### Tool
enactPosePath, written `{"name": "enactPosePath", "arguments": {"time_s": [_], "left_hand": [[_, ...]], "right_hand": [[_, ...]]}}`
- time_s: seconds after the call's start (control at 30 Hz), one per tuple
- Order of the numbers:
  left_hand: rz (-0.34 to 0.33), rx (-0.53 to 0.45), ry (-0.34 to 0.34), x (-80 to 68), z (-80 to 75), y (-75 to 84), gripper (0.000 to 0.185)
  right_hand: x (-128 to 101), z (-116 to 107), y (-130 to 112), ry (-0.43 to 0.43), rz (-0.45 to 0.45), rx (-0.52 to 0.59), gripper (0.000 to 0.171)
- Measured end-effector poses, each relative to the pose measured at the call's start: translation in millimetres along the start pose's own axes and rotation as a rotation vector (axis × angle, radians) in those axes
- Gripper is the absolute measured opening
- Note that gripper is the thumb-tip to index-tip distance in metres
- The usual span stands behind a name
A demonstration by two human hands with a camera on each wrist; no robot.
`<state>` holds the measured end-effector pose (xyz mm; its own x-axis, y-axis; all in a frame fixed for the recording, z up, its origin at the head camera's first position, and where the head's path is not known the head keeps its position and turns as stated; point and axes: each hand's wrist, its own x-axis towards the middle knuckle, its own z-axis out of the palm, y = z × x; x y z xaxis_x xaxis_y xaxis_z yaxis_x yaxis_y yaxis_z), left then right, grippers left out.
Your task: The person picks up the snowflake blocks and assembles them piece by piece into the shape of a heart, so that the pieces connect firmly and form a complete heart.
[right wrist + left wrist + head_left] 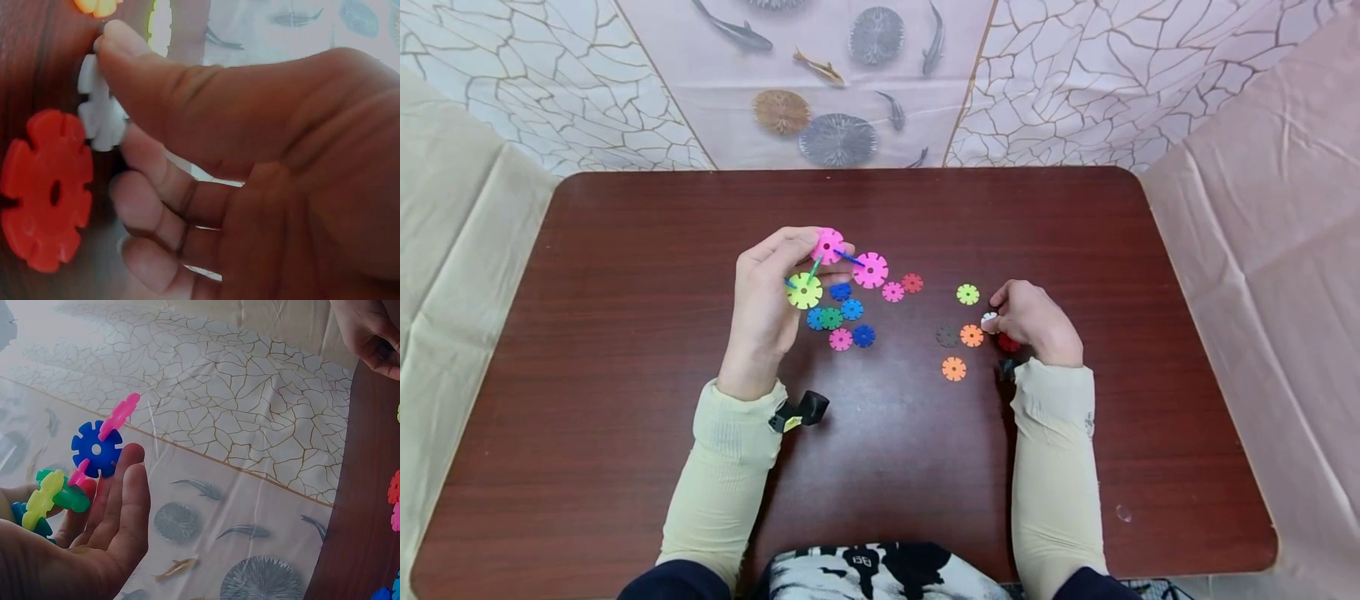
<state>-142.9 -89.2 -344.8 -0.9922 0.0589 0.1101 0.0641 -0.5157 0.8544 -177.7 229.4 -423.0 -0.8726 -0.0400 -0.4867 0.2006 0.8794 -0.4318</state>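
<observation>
A dark reddish-brown wooden table (625, 275) with rounded corners stands on a floor covering (865, 83) printed with fish, lily pads and a cracked-stone pattern. Beige cloth (452, 250) hangs at the left, pale pink cloth (1270, 233) at the right. Even, soft light falls throughout.

A dark wooden tabletop (625, 350) carried loose discs: a lime one (967, 293), two orange ones (972, 335) (954, 368) and a grey one (947, 336) close together. Behind hung a sheet printed with fish (733, 33) and crackle lines.
</observation>
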Motion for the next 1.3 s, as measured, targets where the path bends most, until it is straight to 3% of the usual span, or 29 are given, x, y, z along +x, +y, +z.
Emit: {"name": "enactPosePath", "arguments": {"time_s": [0.13,0.23,0.43,0.53,0.67,0.9,1.3], "left_hand": [[0.0,-0.016,0.008,0.8,1.0,-0.5,0.019],[0.005,-0.007,0.018,0.6,1.2,-1.0,0.018],[0.052,0.043,0.042,0.8,0.7,-2.3,0.018],[0.074,0.036,0.048,1.2,0.9,-2.4,0.018],[0.104,0.029,0.061,1.0,0.5,-2.5,0.018],[0.106,0.025,0.063,1.0,0.5,-2.4,0.019],[0.077,0.05,0.074,0.1,5.7,-6.9,0.019]], "right_hand": [[0.9,-0.3,-1.3,0.003,-0.018,-0.004,0.025],[-3.8,-2.0,-6.4,0.095,-0.117,0.048,0.021],[-31.3,-1.9,-46.6,0.332,-0.455,0.413,0.023],[-49.5,3.1,-72.8,0.351,-0.607,0.564,0.02],[-69.0,13.4,-99.9,0.359,-0.721,0.644,0.017],[-75.5,29.9,-123.4,0.469,-0.77,0.655,0.012],[-70.8,40.9,-130.2,0.615,-0.799,0.631,0.011]]}}
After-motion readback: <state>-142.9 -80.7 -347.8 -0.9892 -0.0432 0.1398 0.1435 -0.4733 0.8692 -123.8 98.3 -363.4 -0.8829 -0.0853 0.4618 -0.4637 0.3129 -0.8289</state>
